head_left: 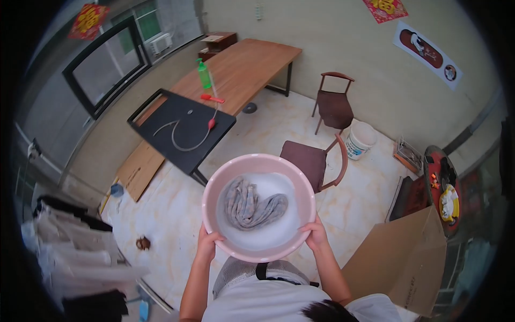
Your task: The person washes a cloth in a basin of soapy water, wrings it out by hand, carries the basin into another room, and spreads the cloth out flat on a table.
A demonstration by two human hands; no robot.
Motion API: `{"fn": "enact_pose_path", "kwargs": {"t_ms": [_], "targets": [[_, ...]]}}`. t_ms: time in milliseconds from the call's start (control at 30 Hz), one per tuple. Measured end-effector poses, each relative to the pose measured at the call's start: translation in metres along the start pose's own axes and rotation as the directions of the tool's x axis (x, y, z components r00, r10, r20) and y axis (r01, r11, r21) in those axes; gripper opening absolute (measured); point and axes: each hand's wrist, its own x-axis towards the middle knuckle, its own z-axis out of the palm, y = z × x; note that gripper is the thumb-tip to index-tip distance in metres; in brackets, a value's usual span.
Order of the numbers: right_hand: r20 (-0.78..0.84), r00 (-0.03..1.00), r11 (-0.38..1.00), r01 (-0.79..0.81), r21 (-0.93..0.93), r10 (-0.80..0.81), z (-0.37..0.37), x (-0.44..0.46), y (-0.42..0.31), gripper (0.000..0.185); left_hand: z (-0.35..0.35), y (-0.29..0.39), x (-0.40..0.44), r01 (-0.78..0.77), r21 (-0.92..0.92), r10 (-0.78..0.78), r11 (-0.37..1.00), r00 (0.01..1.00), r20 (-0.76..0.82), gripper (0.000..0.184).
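Note:
A round pink basin [213, 188] is held up in front of my body, above the floor. Inside it, a crumpled grey patterned cloth [249, 206] lies in whitish, sudsy water [287, 222]. My left hand [208, 241] grips the basin's lower left rim, thumb over the edge. On the lower right rim my right hand [315, 234] has the same kind of hold. The fingers of both hands are partly hidden beneath the basin.
Ahead stand a black cart [182, 129] with a siphon hose [188, 147], and a wooden table [252, 64] bearing a green pump bottle [204, 75]. Two chairs, one a brown chair [306, 161], and a white bucket [360, 140] are right. A cardboard box [397, 257] stands near; hanging clothes [80, 241] are left.

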Motion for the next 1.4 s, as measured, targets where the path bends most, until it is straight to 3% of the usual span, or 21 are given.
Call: {"fn": "enact_pose_path", "kwargs": {"t_ms": [200, 400, 800, 967, 1067, 1167, 1400], "targets": [[-0.13, 0.979, 0.984, 0.167, 0.055, -0.159, 0.04, 0.092, -0.007, 0.08, 0.009, 0.058, 0.139, 0.061, 0.112, -0.077, 0.992, 0.986, 0.145, 0.074], [-0.251, 0.944, 0.968, 0.238, 0.073, -0.214, 0.066, 0.179, -0.026, 0.079, 0.044, 0.11, 0.26, 0.03, 0.135, -0.067, 0.99, 0.958, 0.278, 0.074], [-0.248, 0.94, 0.967, 0.252, 0.043, -0.234, 0.036, 0.391, -0.12, 0.08, 0.147, 0.128, 0.466, 0.087, 0.085, -0.11, 0.993, 0.941, 0.321, 0.073], [-0.343, 0.912, 0.967, 0.252, 0.039, -0.224, 0.017, 0.455, -0.156, 0.082, 0.197, 0.13, 0.551, 0.155, 0.132, -0.192, 0.979, 0.916, 0.351, 0.068], [-0.407, 0.875, 0.947, 0.314, 0.068, -0.261, 0.008, 0.49, -0.178, 0.082, 0.238, 0.133, 0.601, 0.112, 0.175, -0.174, 0.978, 0.9, 0.4, 0.07], [-0.448, 0.833, 0.925, 0.378, 0.034, -0.324, 0.005, 0.525, -0.199, 0.079, 0.276, 0.136, 0.657, 0.149, 0.241, -0.246, 0.959, 0.861, 0.445, 0.07], [-0.631, 0.725, 0.925, 0.378, 0.032, -0.275, -0.037, 0.622, -0.237, 0.077, 0.383, 0.121, 0.808, 0.174, 0.361, -0.373, 0.916, 0.702, 0.607, 0.075]]}}
